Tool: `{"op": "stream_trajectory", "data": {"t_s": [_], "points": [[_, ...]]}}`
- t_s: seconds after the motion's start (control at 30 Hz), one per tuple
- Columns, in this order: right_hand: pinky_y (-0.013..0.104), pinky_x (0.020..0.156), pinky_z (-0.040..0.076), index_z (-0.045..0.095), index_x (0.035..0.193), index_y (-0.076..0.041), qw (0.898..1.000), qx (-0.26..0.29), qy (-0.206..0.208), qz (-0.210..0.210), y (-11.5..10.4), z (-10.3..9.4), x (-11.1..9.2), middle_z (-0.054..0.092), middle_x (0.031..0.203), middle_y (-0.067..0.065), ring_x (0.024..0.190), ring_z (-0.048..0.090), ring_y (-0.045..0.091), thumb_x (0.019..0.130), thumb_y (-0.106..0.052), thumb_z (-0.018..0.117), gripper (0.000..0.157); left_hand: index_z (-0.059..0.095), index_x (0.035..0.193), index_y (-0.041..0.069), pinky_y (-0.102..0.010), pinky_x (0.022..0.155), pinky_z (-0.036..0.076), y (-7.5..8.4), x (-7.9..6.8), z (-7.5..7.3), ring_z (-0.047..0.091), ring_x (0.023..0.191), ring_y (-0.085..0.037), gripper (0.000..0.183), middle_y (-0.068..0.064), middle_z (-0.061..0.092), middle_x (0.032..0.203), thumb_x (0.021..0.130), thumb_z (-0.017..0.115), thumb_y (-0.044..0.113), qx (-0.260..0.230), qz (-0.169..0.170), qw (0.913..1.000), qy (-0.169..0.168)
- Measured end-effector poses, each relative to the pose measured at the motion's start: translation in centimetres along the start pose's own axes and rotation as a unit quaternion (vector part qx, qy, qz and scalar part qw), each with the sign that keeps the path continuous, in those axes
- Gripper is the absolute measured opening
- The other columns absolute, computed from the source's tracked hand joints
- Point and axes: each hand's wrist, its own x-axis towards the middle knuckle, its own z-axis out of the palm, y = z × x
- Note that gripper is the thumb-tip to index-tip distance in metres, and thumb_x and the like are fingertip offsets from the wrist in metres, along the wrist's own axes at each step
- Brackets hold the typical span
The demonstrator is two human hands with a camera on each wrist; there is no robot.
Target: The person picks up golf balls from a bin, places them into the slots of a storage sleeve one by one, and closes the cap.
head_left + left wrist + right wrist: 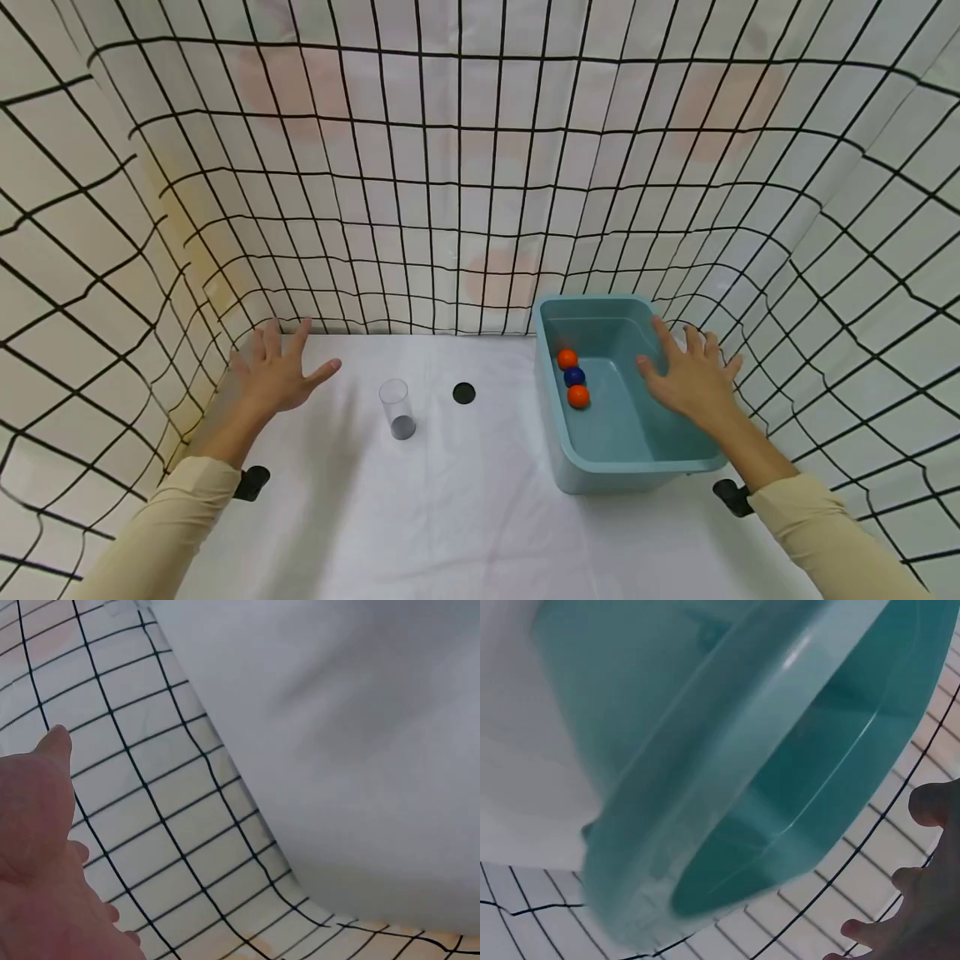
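Nothing looks done yet and all handling left: left hand [273,375] and right hand [693,379] each show a grip spread apart, empty, while two round orange balls [578,397] and a dark-blue ball [574,377] lie toward nine o'clock inside the teal rectangular bin [622,467]

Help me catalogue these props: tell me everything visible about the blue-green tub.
The tub looks plastic: a rounded rectangle with an open top and lipped rim. It stands upright on the white surface. Inside, near its left wall, a blue ball sits between two orange balls. The right hand is over its right side, apparently not touching it.
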Motion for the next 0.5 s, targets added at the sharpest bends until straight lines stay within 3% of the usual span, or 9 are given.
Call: {"op": "stream_trajectory", "data": {"t_s": [0.23,0.5], "points": [[0.087,0.104,0.004,0.018,0.163,-0.021,1.000,0.013,0.009,-0.026,-2.5,0.1,-0.1,0.023,0.158,0.037,0.144,0.015,0.062,0.102,-0.050,0.047,0.074,0.002,0.164,0.018,-0.081,0.109,-0.011,1.8,-0.4,0.4,-0.010,0.150,-0.057,0.095,-0.036,-0.009,0.163,0.097,0.049,0.066,-0.012,0.018,0.9994,-0.029],[0.083,0.105,0.010,0.019,0.163,-0.022,0.997,0.056,-0.003,-0.045,-5.0,0.7,-0.1,0.027,0.159,0.033,0.145,0.020,0.056,0.102,-0.049,0.049,0.074,0.009,0.163,0.015,-0.083,0.110,-0.002,3.8,-1.3,0.8,-0.002,0.150,-0.059,0.091,-0.036,-0.004,0.164,0.098,0.055,0.058,-0.063,0.060,0.9957,-0.032]]}}
